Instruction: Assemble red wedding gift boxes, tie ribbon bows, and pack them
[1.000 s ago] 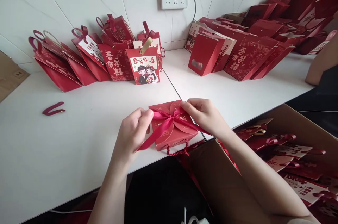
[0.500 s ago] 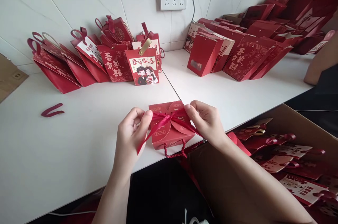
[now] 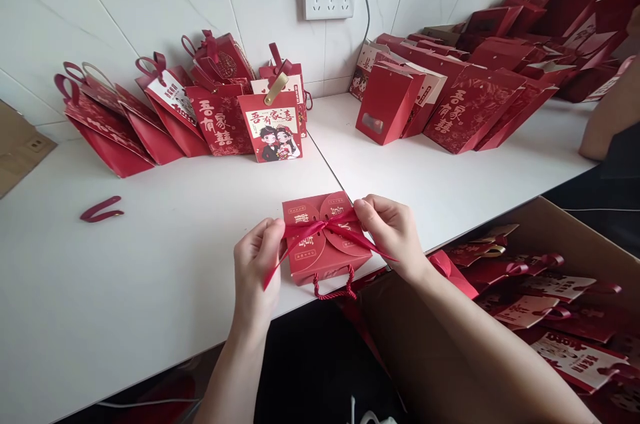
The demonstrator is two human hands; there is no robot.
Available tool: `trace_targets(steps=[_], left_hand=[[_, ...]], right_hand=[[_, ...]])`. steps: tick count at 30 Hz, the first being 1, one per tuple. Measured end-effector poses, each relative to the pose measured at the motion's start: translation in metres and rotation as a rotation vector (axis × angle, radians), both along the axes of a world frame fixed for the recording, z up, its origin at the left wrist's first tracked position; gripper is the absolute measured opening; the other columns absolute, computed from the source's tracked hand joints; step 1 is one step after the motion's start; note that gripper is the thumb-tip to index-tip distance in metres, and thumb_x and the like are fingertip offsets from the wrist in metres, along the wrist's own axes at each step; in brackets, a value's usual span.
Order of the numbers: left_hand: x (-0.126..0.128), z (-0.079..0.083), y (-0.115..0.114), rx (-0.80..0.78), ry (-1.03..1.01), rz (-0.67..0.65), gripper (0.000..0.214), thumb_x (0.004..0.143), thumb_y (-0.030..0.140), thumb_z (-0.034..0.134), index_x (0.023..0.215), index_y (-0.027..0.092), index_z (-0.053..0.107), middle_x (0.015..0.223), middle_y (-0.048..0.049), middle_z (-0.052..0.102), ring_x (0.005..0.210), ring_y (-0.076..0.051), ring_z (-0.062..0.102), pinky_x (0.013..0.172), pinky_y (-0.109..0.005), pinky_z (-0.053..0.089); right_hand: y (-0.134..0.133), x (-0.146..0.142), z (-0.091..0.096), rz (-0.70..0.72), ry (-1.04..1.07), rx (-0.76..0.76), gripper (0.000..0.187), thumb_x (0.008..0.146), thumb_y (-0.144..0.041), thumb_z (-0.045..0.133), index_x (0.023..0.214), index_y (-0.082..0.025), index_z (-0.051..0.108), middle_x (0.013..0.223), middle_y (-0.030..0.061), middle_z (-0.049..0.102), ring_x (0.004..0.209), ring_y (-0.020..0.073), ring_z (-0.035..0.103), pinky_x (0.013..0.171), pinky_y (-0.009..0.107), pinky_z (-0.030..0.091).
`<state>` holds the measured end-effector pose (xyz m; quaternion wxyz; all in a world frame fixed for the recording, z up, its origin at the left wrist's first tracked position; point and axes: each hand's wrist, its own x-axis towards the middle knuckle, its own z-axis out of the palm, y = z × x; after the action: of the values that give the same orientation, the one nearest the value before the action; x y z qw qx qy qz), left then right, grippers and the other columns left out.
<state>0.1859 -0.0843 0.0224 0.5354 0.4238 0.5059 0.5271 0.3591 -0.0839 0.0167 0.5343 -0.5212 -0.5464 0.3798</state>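
Note:
A small red gift box (image 3: 320,257) with rounded top flaps and a red cord handle lies near the front edge of the white table (image 3: 150,277). A red ribbon (image 3: 320,229) crosses its top in a knot. My left hand (image 3: 257,264) pinches the ribbon's left loop, and a tail hangs down below it. My right hand (image 3: 387,227) pinches the right loop at the box's right corner. Both hands are closed on the ribbon.
Red gift bags (image 3: 220,111) stand in a row by the tiled wall, more lie piled at the right (image 3: 470,91). A loose red handle strip (image 3: 100,209) lies at the left. A cardboard carton (image 3: 525,291) of flat red bags sits below right. Another person's arm (image 3: 607,117) rests far right.
The ribbon has drawn tighter across the box top into a smaller knot. My left hand slid down and slightly right; the box flaps now show more.

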Motion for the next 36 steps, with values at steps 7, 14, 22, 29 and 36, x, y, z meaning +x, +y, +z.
trace_targets(steps=[7,14,22,29,36], left_hand=[[0.004,-0.001,0.001,0.060,0.087,0.017,0.043,0.083,0.028,0.051,0.057,0.021,0.018,0.057,0.0050,0.016,0.051,-0.009,0.015,0.044,-0.024,0.017],[0.000,0.002,-0.002,0.131,0.120,-0.035,0.045,0.086,0.033,0.052,0.055,0.020,0.023,0.052,0.0051,0.019,0.049,-0.009,0.019,0.045,-0.026,0.017],[-0.001,-0.001,0.002,0.114,0.162,-0.041,0.042,0.084,0.034,0.053,0.054,0.020,0.026,0.054,0.0046,0.022,0.050,-0.010,0.022,0.045,-0.025,0.020],[-0.005,0.000,0.003,0.311,0.420,0.078,0.018,0.083,0.034,0.055,0.072,0.020,0.049,0.070,0.0016,0.049,0.065,-0.013,0.048,0.059,-0.024,0.041],[-0.005,0.021,0.005,0.656,0.828,-0.154,0.013,0.085,0.029,0.055,0.093,0.022,0.063,0.105,-0.0039,0.058,0.107,-0.019,0.053,0.094,-0.032,0.044]], right_hand=[[0.010,0.014,0.000,-0.002,0.029,-0.135,0.048,0.083,-0.055,0.052,0.054,-0.020,0.035,0.054,-0.0046,0.032,0.050,0.0077,0.026,0.046,0.023,0.024],[-0.022,0.013,0.048,0.128,-0.535,0.485,0.024,0.084,-0.024,0.052,0.106,-0.017,0.057,0.103,0.0102,0.059,0.098,0.0223,0.055,0.083,0.038,0.045],[-0.024,-0.023,0.025,0.142,-1.021,0.834,0.022,0.090,-0.022,0.053,0.106,-0.011,0.062,0.097,0.0095,0.070,0.093,0.0215,0.062,0.091,0.043,0.043],[-0.027,-0.013,0.012,0.179,-0.855,1.048,0.021,0.091,-0.008,0.047,0.092,-0.012,0.067,0.083,0.0033,0.073,0.080,0.0142,0.063,0.082,0.036,0.050],[-0.031,-0.006,0.003,0.179,-0.872,1.129,0.017,0.086,-0.008,0.056,0.097,-0.009,0.069,0.093,0.0034,0.075,0.091,0.0149,0.066,0.083,0.035,0.052]])
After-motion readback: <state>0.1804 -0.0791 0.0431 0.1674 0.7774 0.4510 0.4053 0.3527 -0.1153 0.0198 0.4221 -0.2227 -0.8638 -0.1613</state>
